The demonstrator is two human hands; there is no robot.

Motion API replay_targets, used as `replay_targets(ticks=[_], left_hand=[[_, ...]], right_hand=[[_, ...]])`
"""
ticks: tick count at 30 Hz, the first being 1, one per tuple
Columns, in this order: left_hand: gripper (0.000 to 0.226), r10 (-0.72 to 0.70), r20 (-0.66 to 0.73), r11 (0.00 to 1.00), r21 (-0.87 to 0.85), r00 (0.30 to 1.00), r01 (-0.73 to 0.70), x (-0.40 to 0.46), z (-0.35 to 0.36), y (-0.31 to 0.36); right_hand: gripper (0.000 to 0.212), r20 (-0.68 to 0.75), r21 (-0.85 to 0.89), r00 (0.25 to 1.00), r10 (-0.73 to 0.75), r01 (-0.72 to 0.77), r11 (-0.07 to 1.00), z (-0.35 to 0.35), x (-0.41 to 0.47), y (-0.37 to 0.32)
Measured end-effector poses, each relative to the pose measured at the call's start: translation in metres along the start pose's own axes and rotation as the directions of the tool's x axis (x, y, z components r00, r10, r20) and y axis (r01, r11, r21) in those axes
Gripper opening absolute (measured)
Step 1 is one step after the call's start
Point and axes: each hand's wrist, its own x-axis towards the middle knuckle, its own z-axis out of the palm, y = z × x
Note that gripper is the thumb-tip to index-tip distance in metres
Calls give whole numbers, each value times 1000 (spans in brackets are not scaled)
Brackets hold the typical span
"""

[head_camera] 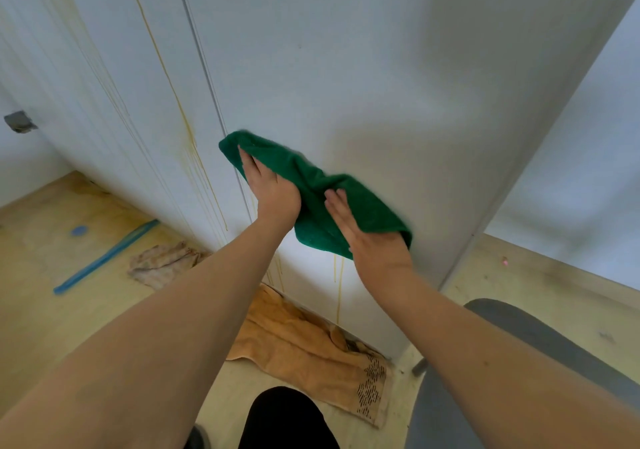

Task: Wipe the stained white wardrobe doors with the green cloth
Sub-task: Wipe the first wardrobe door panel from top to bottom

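Both arms outstretched, fingers (335, 202) flat

door face lying open above the hands
bare white wardrobe door (346, 67) stretching upward and rightward; orange towel (304, 344), blue stick (104, 258) and grey chair (540, 344) crowding the floor below

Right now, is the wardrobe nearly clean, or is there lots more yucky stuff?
Partly done. The right door looks clean above the green cloth. Both hands, left hand and right hand, press the cloth flat on it. Left to do: yellow drips below the cloth and long yellow streaks down the left door.
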Motion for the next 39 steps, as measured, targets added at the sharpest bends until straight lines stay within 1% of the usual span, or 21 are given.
replay_targets(ticks=[1,3,6,8,11,14,16,18,19,21,22,24,26,27,28,29,30,31,33,34,39], left_hand=[[76,28,26,999,25,999,-29,1,-4,-7],[80,-15,38,1000,-2,999,15,2,-6,-11],[68,-58,-56,998,-31,997,57,-4,7,15],[64,26,-103,1000,5,994,-26,-8,16,36],[65,185,-82,982,51,979,-181,-12,21,41],[68,229,-48,966,138,972,-220,-12,13,19],[79,133,8,967,218,991,-132,-7,8,0],[85,38,81,988,146,996,-49,-4,-1,-8],[80,47,100,993,107,994,-57,-2,-7,-10],[69,59,156,989,125,986,-79,-1,-19,-8],[68,41,206,986,151,978,-73,0,-26,-8],[65,-24,249,983,183,968,-23,7,-42,-8],[63,-56,287,980,197,956,-2,11,-50,-11],[61,-61,302,977,212,951,-5,11,-53,-9],[60,-59,304,979,205,951,-5,11,-54,-7],[58,-60,293,980,200,954,0,10,-54,-4],[55,-64,275,982,187,959,11,11,-55,-5],[49,-69,251,983,181,965,24,11,-56,-6],[30,-67,225,984,178,972,26,13,-59,-12],[21,-63,222,985,173,973,25,13,-59,-14],[22,2,153,995,102,988,-18,14,-52,-27]], right_hand=[[106,8,20,1000,-2,1,1000,-5,-1,1],[113,-45,63,998,45,-42,997,-27,-4,11],[117,-139,112,986,94,-79,991,-57,-15,35],[112,-186,56,973,138,-129,990,-64,-21,46],[108,-280,6,914,294,-304,953,-60,-23,36],[114,-209,-54,917,341,-359,932,-31,-17,14],[112,-134,-114,947,291,-306,945,-14,-12,2],[114,-97,-119,958,268,-279,953,-6,-10,-5],[116,-64,-122,961,269,-275,954,-7,-8,-7],[113,-16,-111,973,229,-229,967,-10,-5,-10],[108,-10,-112,985,172,-172,979,-9,-3,-11],[104,7,-14,998,59,-59,998,-10,6,-14],[119,-12,91,1000,26,-25,996,-16,13,-16],[125,-26,76,1000,9,-7,997,-16,18,-17],[124,-69,53,997,-20,24,998,-17,24,-19],[115,-139,34,989,-59,64,997,-18,31,-18],[106,-137,-19,987,-86,85,996,-23,38,-17],[102,-85,-147,988,-127,114,983,-24,42,-15],[94,58,-473,972,-229,228,851,-8,45,-12],[89,114,-529,965,-235,259,808,-1,46,-10],[83,135,-549,937,-323,342,763,7,49,-7]])
